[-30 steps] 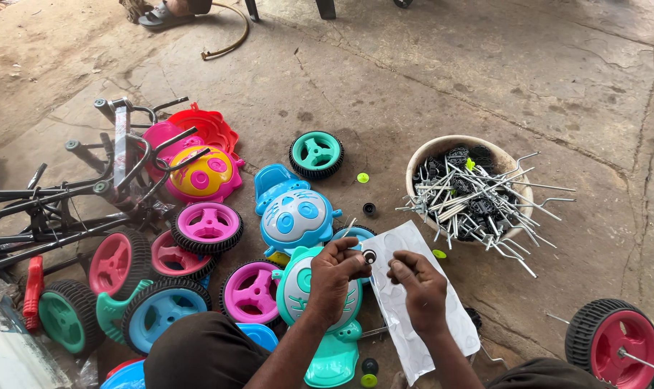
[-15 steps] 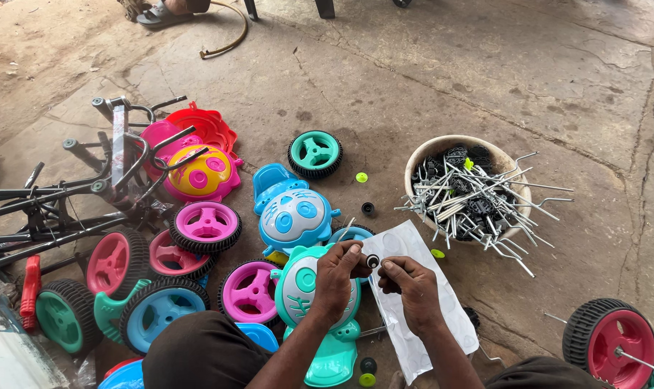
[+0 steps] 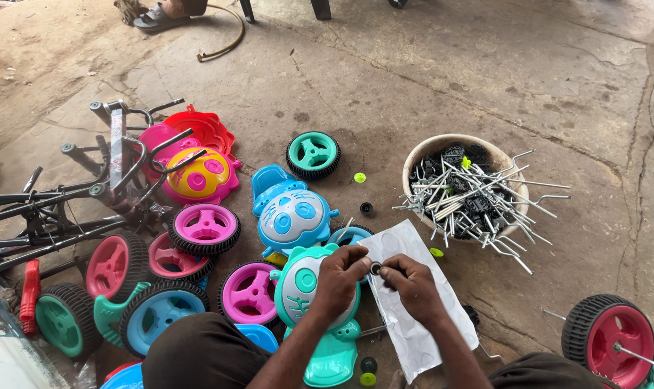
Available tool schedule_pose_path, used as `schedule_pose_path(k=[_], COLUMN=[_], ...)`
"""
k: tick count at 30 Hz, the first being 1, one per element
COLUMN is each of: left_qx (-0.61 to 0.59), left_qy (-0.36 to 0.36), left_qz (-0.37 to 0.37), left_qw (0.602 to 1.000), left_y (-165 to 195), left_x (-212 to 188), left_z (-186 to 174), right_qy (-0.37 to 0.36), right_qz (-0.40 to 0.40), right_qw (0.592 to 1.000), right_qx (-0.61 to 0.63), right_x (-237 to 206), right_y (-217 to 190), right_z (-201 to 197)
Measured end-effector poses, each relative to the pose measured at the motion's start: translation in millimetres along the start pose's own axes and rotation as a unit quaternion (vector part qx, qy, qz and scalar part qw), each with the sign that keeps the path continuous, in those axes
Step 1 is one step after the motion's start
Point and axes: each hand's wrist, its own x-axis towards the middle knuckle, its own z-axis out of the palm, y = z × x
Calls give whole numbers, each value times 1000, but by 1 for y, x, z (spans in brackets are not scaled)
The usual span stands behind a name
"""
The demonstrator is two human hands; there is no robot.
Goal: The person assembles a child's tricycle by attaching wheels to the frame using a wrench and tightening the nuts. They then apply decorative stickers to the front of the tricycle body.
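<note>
My left hand (image 3: 343, 281) and my right hand (image 3: 412, 284) meet over a white sheet (image 3: 413, 310) on the concrete floor. Between their fingertips they pinch a small dark round ring (image 3: 375, 268). Under my left hand lies a teal animal-face toy panel (image 3: 301, 288) with a teal base piece (image 3: 332, 360) below it. A blue animal-face panel (image 3: 292, 216) lies just beyond it.
A round bowl (image 3: 420, 155) holds several bent metal rods and black parts. Pink, blue, teal and red plastic wheels (image 3: 206, 227) lie at left beside black metal frames (image 3: 67, 209). A red wheel (image 3: 609, 340) sits at right. Someone's sandalled foot (image 3: 154, 16) is at the top.
My hands have drawn slightly closer together around the small ring; the right fingertips now touch it. Nothing else has moved.
</note>
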Motion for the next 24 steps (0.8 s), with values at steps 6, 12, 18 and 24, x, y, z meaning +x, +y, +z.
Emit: schedule_pose_path(k=[6, 12, 18, 24], left_qx=[235, 249, -275, -410], left_qy=[-93, -76, 97, 154], left_qz=[43, 76, -152, -142], left_qw=[966, 962, 944, 888], left_y=[14, -1, -40, -58], left_x=[-4, -1, 7, 0], left_z=[-9, -8, 2, 6], right_qy=[-76, -66, 45, 23], right_qz=[-58, -94, 76, 87], right_qw=[977, 979, 978, 958], right_qx=[-193, -170, 189, 271], right_x=[-8, -4, 11, 13], right_y=[-21, -8, 24, 41], right_z=[-17, -13, 9, 45])
